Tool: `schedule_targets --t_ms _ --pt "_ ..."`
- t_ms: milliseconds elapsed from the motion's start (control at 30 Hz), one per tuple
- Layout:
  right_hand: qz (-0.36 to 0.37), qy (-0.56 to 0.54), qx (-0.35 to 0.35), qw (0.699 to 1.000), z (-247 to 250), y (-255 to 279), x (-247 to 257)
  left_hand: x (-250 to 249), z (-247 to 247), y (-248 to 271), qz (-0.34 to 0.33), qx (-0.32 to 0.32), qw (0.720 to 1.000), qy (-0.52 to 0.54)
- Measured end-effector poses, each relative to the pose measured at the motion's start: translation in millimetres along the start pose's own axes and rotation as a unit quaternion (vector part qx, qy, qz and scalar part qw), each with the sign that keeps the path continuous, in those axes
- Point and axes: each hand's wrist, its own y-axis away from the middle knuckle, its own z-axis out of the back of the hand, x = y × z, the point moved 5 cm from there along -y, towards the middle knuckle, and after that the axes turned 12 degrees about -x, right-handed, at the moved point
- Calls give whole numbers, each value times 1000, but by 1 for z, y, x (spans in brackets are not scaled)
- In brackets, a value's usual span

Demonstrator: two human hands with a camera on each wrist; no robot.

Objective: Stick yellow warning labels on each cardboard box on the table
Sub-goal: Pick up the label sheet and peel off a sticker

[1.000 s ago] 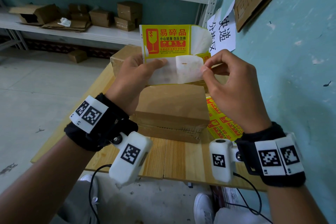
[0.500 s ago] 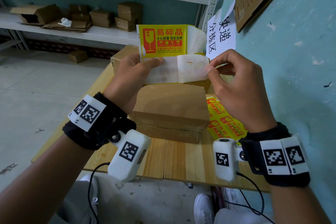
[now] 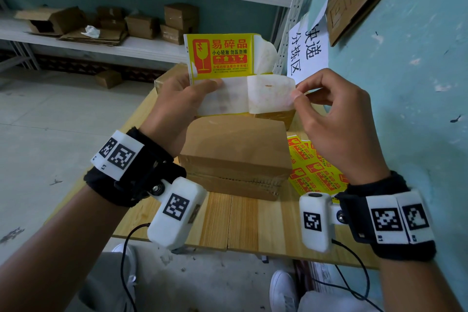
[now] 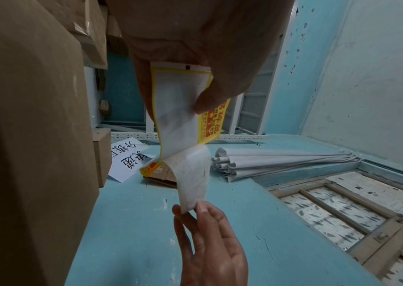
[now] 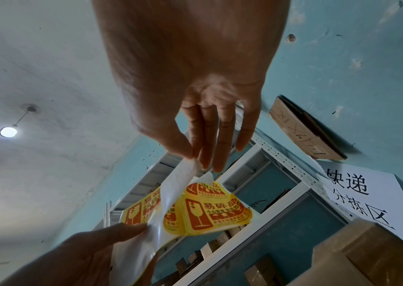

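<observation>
**Label peeling off its backing, mid-air above the boxes**

Centre of the head view: a yellow warning label (image 3: 249, 97), sticky white side toward the camera, is half lifted from its backing sheet (image 3: 219, 54). Compared w/ the frames a sec ago, the peeled flap is longer and drawn further to the right of the frame; the sheet has also shifted a bit left. So the peel is progressing, but the label isn't free yet and nothing is stuck down.

Right hand (image 3: 338, 124): thumb and forefinger pinched together on the flap's free edge, other fingers loosely spread. Left hand (image 3: 174, 109): thumb clamped on the front of the backing sheet, fingers behind it, holding it upright.

Directly below the hands, a cardboard box (image 3: 235, 157) sits on the wooden table (image 3: 243, 223); no label shows on its top. A second box (image 3: 166, 77) sits behind it, mostly hidden by the hands. Lower right of centre, more label sheets (image 3: 315, 170) lie on the table beside the box.

Background: shelving w/ small cartons in the upper left, a white paper sign (image 3: 307, 52) on the blue wall, upper right.

Judgement: next comes finishing the peel, then pressing the label onto the near box.
</observation>
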Motion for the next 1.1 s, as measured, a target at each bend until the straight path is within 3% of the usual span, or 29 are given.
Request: schedule_targets --t_ms 1100 --pt "3 4 0 1000 4 -1 0 -4 14 -8 15 -30 999 11"
